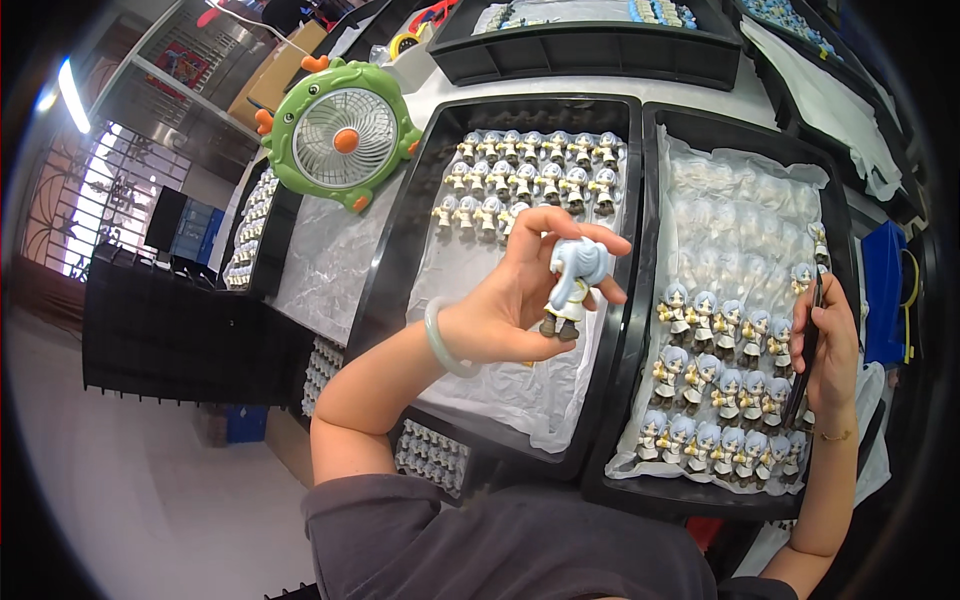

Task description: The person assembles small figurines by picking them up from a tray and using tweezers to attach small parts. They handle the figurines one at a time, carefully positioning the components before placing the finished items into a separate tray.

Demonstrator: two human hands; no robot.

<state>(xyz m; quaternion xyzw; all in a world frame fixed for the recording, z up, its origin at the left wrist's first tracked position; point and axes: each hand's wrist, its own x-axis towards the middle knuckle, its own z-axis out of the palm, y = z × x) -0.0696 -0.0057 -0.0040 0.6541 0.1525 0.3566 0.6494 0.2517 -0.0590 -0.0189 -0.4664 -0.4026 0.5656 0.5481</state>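
Observation:
A small figurine (572, 285) with pale blue hair, a white outfit and brown boots is held upright between the thumb and fingers of my left hand (510, 290). It hangs above the left black tray (405, 250), where rows of matching figurines (525, 180) stand at the far end on white sheeting. My right hand (828, 345) is closed around a slim black pen-like tool (803, 375); its exact kind is unclear. That hand is over the right edge of the right black tray (618, 420), beside its rows of figurines (728, 395). Thin translucent sheeting (735, 215) covers the farther rows there.
A green animal-shaped fan (345, 140) stands on the grey tabletop at the left. Another black tray (590, 55) lies across the back, with more trays at far right. A blue container (885, 290) sits beyond my right hand. Lower left, figurine trays (432, 458) show below table level.

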